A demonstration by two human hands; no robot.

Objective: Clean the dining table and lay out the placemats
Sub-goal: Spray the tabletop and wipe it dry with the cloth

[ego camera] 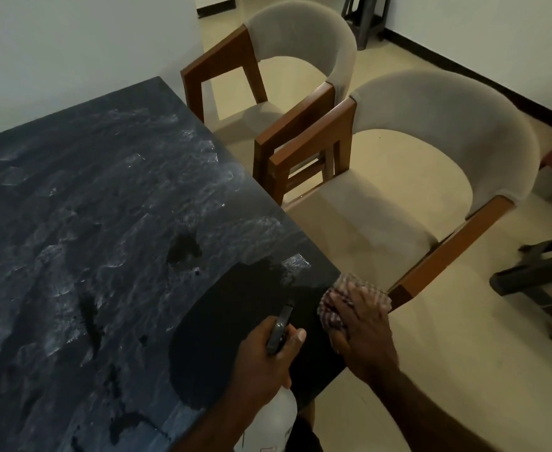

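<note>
The dark dining table [82, 223] fills the left of the view, its top covered in pale foamy spray streaks with a wiped dark patch near the right corner. My left hand [261, 360] grips a spray bottle [281, 415] by its dark trigger head, held over the table's near edge. My right hand [362, 334] presses a checked cloth [336, 305] flat on the table's right corner, fingers spread over it. No placemats are in view.
Two beige upholstered chairs with wooden arms stand to the right of the table, the nearer chair [431, 164] close to the corner and the farther chair [287, 60] behind it. A dark plastic stool [542, 272] lies at the right edge. White walls lie behind.
</note>
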